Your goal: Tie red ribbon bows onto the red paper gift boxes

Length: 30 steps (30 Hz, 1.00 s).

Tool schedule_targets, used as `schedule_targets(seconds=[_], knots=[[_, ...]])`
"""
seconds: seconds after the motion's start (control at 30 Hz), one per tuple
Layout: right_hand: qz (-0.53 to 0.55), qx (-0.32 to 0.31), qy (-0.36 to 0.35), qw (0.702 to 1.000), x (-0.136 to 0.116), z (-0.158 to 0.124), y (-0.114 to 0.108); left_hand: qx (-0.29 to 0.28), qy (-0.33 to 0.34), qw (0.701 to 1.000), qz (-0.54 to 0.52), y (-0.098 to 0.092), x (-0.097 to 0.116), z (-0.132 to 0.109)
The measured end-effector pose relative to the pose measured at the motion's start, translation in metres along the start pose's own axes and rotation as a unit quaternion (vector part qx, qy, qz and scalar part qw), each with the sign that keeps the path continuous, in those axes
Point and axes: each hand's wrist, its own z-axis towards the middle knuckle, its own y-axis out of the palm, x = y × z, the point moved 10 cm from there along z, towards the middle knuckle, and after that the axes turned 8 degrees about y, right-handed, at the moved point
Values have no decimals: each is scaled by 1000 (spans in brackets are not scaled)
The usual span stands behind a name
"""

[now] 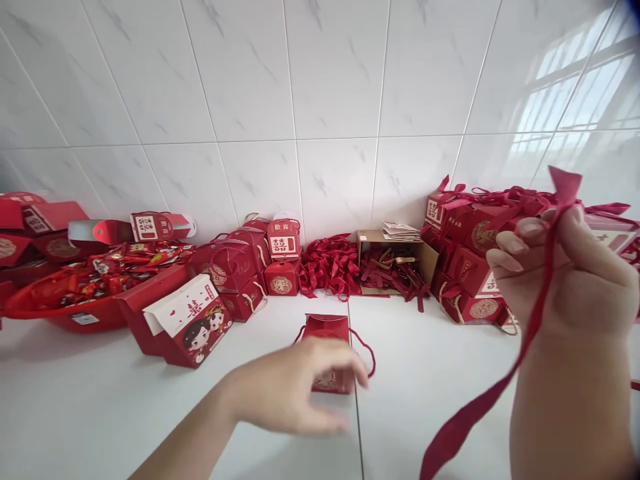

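Note:
Raised at the right, my right hand (565, 267) pinches a dark red ribbon (533, 327) near its top end. The ribbon's long tail hangs down to the lower edge of the view. My left hand (300, 387), a little blurred, reaches across the middle with thumb and fingers apart and nothing between them. Behind it on the white counter stands a small red gift box (327, 327) with a red cord handle looped out at its right side. The hand covers much of the box's front; I cannot tell whether they touch.
A red basin (95, 320) of wrapped sweets sits left, beside a box with a cartoon couple (200, 323). Red boxes (235, 260) are stacked along the tiled wall. A ribbon heap (330, 267) adjoins an open cardboard box (429, 257) of ribbon strips. Bow-tied boxes (467, 267) stand right.

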Motion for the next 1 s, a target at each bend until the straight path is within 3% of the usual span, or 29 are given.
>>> schedule_targets(seconds=[0.1,0.2,0.33,0.47,0.57,0.8,1.0], knots=[[-101,-76,10,992,7,-5,18,160,-29,986,32,-52,-21,-8],[-177,-173,78,966,27,-16,37,212,-64,974,52,-67,-54,-11],[-226,-246,171,927,55,-33,53,197,-58,979,-18,-56,-84,-3],[-302,-312,213,875,78,-49,67,161,-66,983,-66,-46,-95,0],[-350,-363,247,827,95,-62,73,146,-98,984,-26,-47,-97,-5],[-377,-439,293,761,130,-71,73,123,-183,964,150,-50,-79,-21],[-401,-494,327,699,168,-74,63,115,-122,970,177,-41,-59,-7]])
